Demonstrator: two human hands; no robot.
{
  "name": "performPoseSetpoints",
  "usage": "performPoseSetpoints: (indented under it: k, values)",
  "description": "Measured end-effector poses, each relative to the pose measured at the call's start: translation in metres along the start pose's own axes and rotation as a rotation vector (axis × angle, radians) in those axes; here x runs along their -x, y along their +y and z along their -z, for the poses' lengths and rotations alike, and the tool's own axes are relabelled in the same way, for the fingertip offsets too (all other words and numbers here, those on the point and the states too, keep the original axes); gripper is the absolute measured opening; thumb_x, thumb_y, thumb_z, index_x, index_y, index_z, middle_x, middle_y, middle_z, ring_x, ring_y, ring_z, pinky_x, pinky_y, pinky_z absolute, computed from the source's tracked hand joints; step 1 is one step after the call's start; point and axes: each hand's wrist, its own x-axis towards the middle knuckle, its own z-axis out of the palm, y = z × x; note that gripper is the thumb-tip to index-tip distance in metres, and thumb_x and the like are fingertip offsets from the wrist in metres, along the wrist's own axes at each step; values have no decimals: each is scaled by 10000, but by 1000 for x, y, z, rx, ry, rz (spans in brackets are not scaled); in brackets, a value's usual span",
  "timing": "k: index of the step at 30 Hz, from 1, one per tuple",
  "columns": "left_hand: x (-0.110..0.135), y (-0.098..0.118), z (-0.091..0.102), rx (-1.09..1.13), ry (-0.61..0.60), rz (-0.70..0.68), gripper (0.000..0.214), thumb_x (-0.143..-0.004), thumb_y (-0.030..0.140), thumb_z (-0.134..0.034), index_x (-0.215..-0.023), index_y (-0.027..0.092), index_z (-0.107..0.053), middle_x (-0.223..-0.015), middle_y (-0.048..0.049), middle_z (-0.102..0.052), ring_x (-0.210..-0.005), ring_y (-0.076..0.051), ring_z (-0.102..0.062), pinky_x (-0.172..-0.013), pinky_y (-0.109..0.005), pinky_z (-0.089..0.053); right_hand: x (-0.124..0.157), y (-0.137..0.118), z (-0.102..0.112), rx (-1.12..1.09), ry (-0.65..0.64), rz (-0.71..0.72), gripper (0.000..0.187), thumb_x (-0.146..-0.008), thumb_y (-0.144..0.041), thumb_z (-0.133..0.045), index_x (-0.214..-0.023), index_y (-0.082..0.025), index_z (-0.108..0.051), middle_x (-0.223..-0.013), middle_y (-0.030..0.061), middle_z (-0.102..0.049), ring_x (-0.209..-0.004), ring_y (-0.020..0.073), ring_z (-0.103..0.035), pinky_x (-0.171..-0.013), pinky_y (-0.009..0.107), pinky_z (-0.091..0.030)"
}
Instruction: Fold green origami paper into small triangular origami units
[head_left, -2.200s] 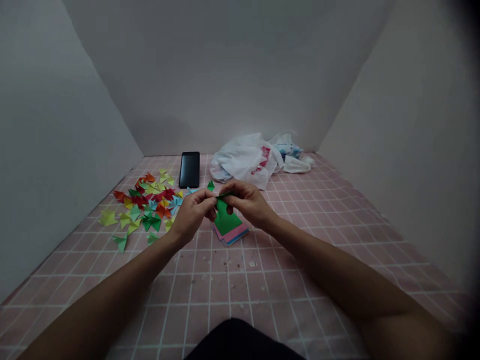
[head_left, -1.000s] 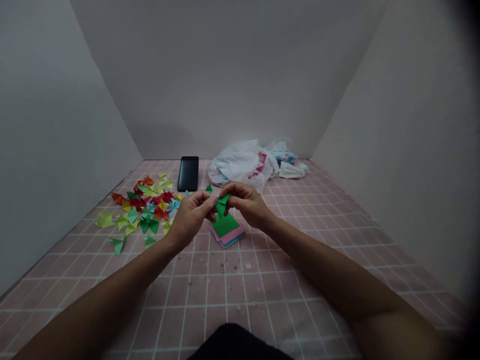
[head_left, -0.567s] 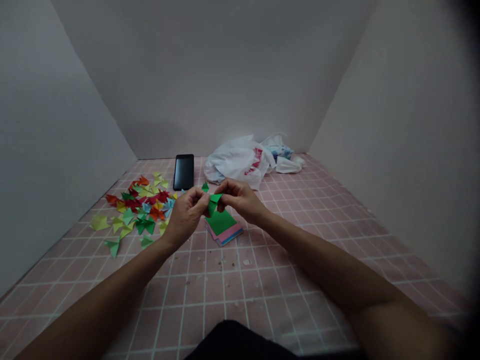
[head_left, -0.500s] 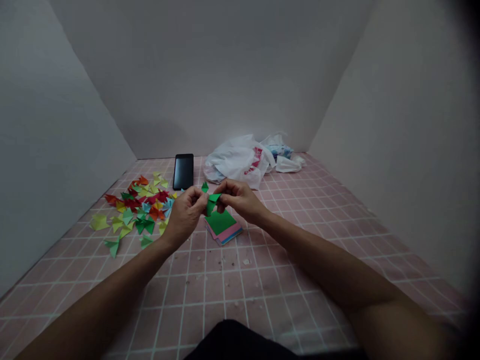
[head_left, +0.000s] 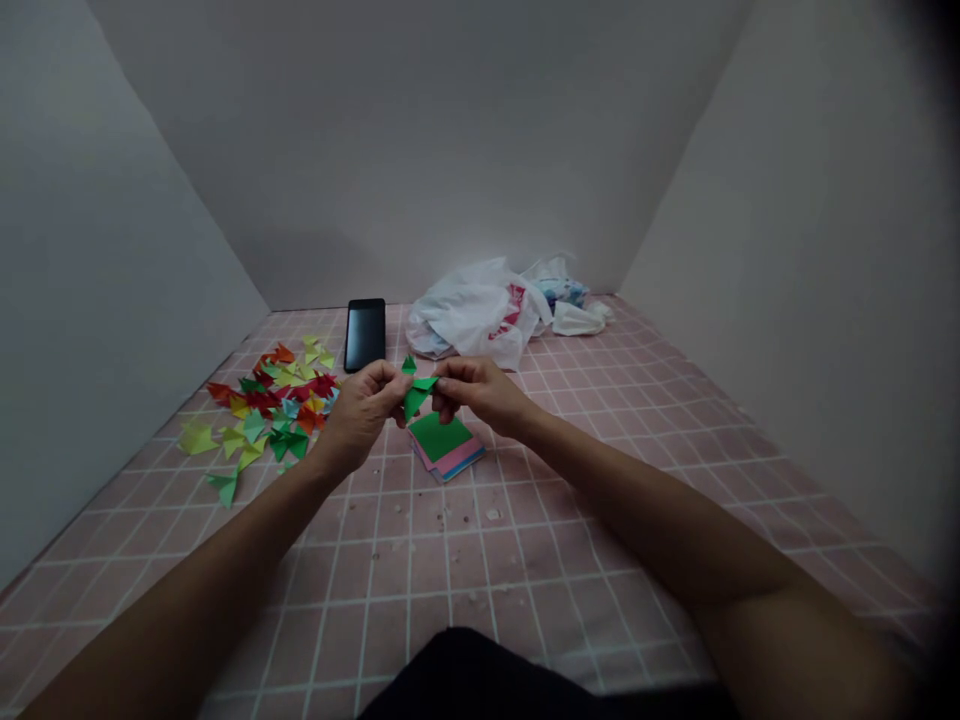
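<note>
A small green folded paper [head_left: 418, 397] is held up between my two hands, with a flap standing out toward the right and a small pointed part above. My left hand [head_left: 367, 408] pinches its left side between thumb and fingers. From the right, my right hand [head_left: 484, 392] has its thumb and forefinger closed on the flap's tip. Just below and behind lies a stack of square coloured paper [head_left: 444, 445], green on top with pink and blue edges showing. Part of the folded paper is hidden by my left fingers.
At the left lies a pile of folded paper pieces [head_left: 288, 438] in red, orange, yellow, green and blue. A black phone [head_left: 365, 336] rests behind it. White plastic bags [head_left: 472, 308] sit against the back wall. The pink checked cloth [head_left: 420, 570] carries small scraps.
My hands still hold the green folded paper, which has tilted slightly and shifted a little left. My left hand has moved slightly left and up. The whole view has shifted slightly.
</note>
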Motion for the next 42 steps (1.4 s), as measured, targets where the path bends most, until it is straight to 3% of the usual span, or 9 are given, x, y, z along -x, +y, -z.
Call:
performPoseSetpoints:
  k: [5, 11, 16, 26, 34, 42]
  values:
    - [0, -2, 3, -106, 45, -65, 224, -788, 320, -722, -694, 174, -581, -587, 29, -588, -487, -92, -535, -461, -204, -442, 0, 0, 2, -119, 5, -77, 83, -879, -213, -630, -826, -150, -628, -662, 1, -684, -508, 99, -649, -504, 196, -557]
    - [5, -2, -1, -263, 23, -120, 208, -831, 308, -692, -710, 182, -579, -580, 29, -587, -464, -93, -533, -442, -205, -435, 1, 0, -1, -35, -4, -100, 405, -934, -520, -597, -758, -156, -608, -637, 11, -645, -488, 95, -613, -422, 177, -514]
    - [4, -3, -1, -201, -7, -89, 229, -813, 305, -720, -696, 187, -563, -551, 38, -570, -460, -93, -530, -442, -201, -434, 2, -1, -1, -53, -45, -109, 299, -849, -395, -733, -746, -165, -571, -593, -38, -614, -474, 75, -582, -416, 159, -491]
    - [-2, -9, 4, -27, -85, -1, 238, -803, 345, -733, -725, 193, -567, -545, 35, -593, -457, -101, -532, -436, -210, -441, 2, -2, -1, -85, -57, -93, 276, -917, -295, -637, -695, -166, -537, -546, -58, -591, -417, 51, -551, -405, 140, -460]
    - [-1, -8, 5, -96, -133, 48, 249, -788, 370, -737, -696, 148, -673, -564, 3, -597, -482, -89, -521, -472, -198, -429, 2, -2, -3, -14, -24, -56, 270, -914, -234, -640, -675, -161, -538, -515, -59, -579, -405, 53, -542, -385, 134, -449]
    - [-6, -13, 7, 15, -133, 197, 324, -698, 391, -805, -603, 149, -611, -507, 31, -554, -423, -67, -483, -434, -179, -385, 1, -3, 3, 10, -31, -131, 322, -952, -312, -594, -679, -144, -576, -517, -29, -613, -379, 69, -557, -374, 153, -462]
